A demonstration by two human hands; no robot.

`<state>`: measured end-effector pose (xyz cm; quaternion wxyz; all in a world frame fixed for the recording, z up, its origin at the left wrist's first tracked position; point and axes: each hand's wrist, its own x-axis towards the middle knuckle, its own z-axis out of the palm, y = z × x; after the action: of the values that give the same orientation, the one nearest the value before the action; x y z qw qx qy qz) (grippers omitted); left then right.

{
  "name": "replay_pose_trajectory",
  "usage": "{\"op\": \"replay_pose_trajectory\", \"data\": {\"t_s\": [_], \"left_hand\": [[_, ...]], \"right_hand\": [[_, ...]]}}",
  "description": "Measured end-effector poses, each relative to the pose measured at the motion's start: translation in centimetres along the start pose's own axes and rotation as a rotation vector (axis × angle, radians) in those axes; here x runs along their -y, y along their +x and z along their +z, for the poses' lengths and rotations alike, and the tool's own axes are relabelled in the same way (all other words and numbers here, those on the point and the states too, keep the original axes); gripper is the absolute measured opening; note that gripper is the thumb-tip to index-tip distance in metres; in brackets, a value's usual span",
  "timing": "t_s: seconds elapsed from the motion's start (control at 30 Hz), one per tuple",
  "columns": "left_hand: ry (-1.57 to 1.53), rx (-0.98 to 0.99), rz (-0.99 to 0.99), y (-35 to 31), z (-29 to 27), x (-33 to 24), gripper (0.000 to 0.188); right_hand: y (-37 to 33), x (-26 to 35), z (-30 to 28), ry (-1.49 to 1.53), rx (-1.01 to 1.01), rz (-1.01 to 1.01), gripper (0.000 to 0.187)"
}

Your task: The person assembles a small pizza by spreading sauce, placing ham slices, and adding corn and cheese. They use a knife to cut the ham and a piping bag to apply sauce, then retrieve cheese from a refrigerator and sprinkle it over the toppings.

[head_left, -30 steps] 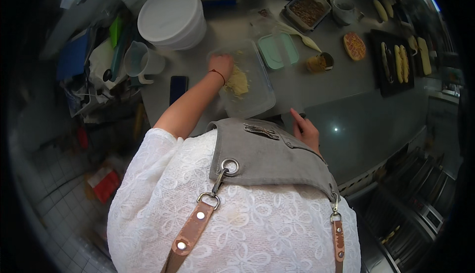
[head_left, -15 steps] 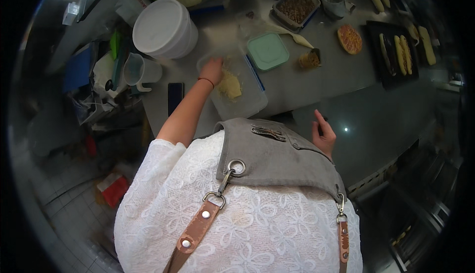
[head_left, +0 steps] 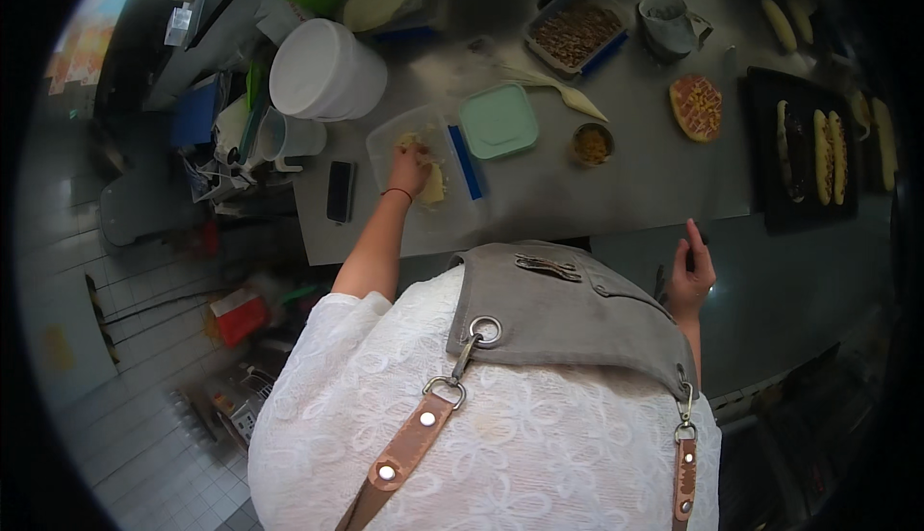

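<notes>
A grey metal worktable (head_left: 635, 180) fills the far half of the view, with a pale tiled floor (head_left: 159, 415) below it on the left; on the table stands a clear, rectangular plastic tub (head_left: 383, 136), and in it lies a loose heap of pale yellow shreds (head_left: 435, 186); the left hand (head_left: 410, 171), a thin reddish cord on its wrist, reaches into the tub with fingers bent, the shreds showing at its fingertips and along its right side; how much it has hold of, I cannot tell.

A blue strip (head_left: 465, 162) runs along the tub's right side; just past it sits a mint-green, square plastic box (head_left: 499, 121), then a small round cup of orange-yellow filling (head_left: 592, 145); a black phone (head_left: 340, 191) lies left of the tub, and a white, round plastic bucket (head_left: 322, 74) stands beyond it; farther right, a dark tray (head_left: 770, 199) bears long pastries (head_left: 823, 157); the right hand (head_left: 692, 271) is off the table's near edge, loosely open, fingers extended, with nothing visible in its grasp.
</notes>
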<state>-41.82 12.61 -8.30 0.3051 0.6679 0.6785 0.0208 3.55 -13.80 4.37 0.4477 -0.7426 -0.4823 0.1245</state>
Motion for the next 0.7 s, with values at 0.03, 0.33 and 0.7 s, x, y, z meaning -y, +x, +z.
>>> {"op": "replay_pose_trajectory", "data": {"t_s": [0.03,0.33,0.7], "left_hand": [[-0.002,-0.018,-0.028,0.1,0.7,0.1,0.032],[0.2,0.027,-0.034,-0.1,0.8,0.4,0.026],[0.372,0.153,0.052,2.8,0.3,1.7,0.021]], "right_hand": [[0.5,-1.2,-1.1,-0.02,0.001,0.005,0.036],[3.8,-11.6,-8.2,-0.104,0.002,0.189,0.034],[6.8,-22.0,-11.6,-0.409,0.179,0.194,0.04]]}}
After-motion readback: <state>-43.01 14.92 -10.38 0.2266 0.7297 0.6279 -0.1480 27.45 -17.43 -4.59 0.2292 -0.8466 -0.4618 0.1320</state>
